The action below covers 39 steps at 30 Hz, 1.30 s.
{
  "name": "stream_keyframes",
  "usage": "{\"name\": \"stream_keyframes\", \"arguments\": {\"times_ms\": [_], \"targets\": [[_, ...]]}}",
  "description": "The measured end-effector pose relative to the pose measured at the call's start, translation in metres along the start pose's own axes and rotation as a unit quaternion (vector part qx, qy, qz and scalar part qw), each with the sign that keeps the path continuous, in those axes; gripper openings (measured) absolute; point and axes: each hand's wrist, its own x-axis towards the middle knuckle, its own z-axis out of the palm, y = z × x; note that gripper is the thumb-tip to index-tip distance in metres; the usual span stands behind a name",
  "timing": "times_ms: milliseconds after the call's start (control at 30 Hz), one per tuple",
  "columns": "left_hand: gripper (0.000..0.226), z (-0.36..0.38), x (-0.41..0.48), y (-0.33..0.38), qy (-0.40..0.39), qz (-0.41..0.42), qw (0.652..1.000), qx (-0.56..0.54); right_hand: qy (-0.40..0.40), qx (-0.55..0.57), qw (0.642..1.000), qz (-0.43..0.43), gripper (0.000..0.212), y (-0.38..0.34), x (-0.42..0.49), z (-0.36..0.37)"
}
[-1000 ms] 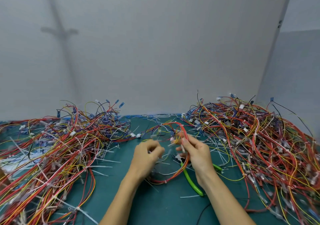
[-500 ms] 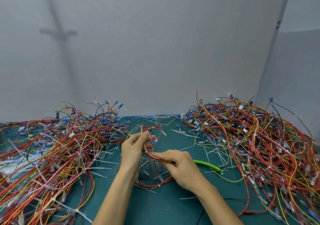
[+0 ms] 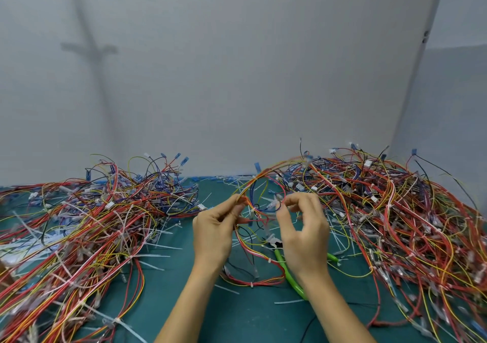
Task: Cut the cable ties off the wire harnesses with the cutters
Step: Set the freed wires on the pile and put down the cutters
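Head view: left hand (image 3: 213, 234) and right hand (image 3: 303, 237) each pinch the wire harness (image 3: 263, 282), raised higher than before; the right hand has shifted rightward over the cutters (image 3: 291, 276) lying on the mat (image 3: 237, 316).

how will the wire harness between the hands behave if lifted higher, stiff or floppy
Probably floppy: the wire harness sags in loose loops below where the left hand and right hand pinch it. Likely light, since fingertip pinches alone hold its top up. It may snag, as one strand arcs toward the right pile.
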Motion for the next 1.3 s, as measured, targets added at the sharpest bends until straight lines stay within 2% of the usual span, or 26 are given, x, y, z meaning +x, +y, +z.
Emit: {"name": "stream_keyframes", "arguments": {"times_ms": [100,200,300,433,467,533,633,733,833,933,1000,1033,1133,1200,1300], "targets": [[0.026,0.002,0.0,-0.004,0.001,-0.014,1.0,-0.002,-0.018,0.047,0.999,0.011,0.016,-0.002,-0.001,0.005],[0.033,0.002,0.0,-0.004,-0.011,-0.016,1.0,-0.014,-0.058,0.094,0.991,0.079,0.013,0.001,-0.003,0.009],[0.031,0.001,0.001,-0.004,-0.054,-0.016,0.998,-0.032,-0.082,0.141,0.977,0.14,0.016,0.005,-0.002,0.008],[0.025,-0.003,0.001,-0.004,-0.13,-0.034,0.991,-0.013,-0.065,0.183,0.963,0.189,0.008,0.007,0.002,0.008],[0.028,-0.005,0.001,-0.004,-0.157,-0.034,0.987,0.001,-0.06,0.203,0.955,0.209,0.004,0.006,0.002,0.009],[0.034,-0.01,0.002,-0.004,-0.21,-0.019,0.976,0.062,-0.058,0.248,0.937,0.241,0.01,0.005,0.002,0.009],[0.036,-0.012,0.002,-0.004,-0.266,0.002,0.953,0.148,-0.061,0.25,0.935,0.243,0.007,0.008,0.004,0.011],[0.035,-0.011,0.002,-0.004,-0.316,0.015,0.93,0.187,-0.069,0.267,0.931,0.238,0.012,0.012,0.005,0.01],[0.025,-0.011,0.001,-0.003,-0.274,-0.019,0.951,0.144,-0.082,0.27,0.93,0.236,0.01,0.015,0.006,0.008],[0.005,-0.01,0.0,0.0,-0.138,-0.047,0.988,0.054,-0.083,0.276,0.924,0.252,0.014,0.019,0.007,0.005],[0.016,-0.011,0.001,0.003,-0.058,-0.019,0.997,0.049,-0.085,0.296,0.912,0.27,0.021,0.018,0.008,0.003],[0.019,-0.012,0.001,0.004,-0.053,-0.008,0.997,0.047,-0.09,0.302,0.908,0.276,0.022,0.017,0.008,0.002],[0.023,-0.011,-0.001,0.01,-0.172,-0.02,0.984,0.034,-0.111,0.308,0.903,0.277,0.026,0.011,0.007,0.003],[0.014,-0.008,-0.004,0.014,-0.241,-0.046,0.969,0.02,-0.12,0.311,0.902,0.274,0.028,0.009,0.007,0.004],[0.013,-0.008,-0.005,0.014,-0.247,-0.064,0.967,0.009,-0.12,0.29,0.913,0.26,0.015,0.007,0.006,0.002]]}}
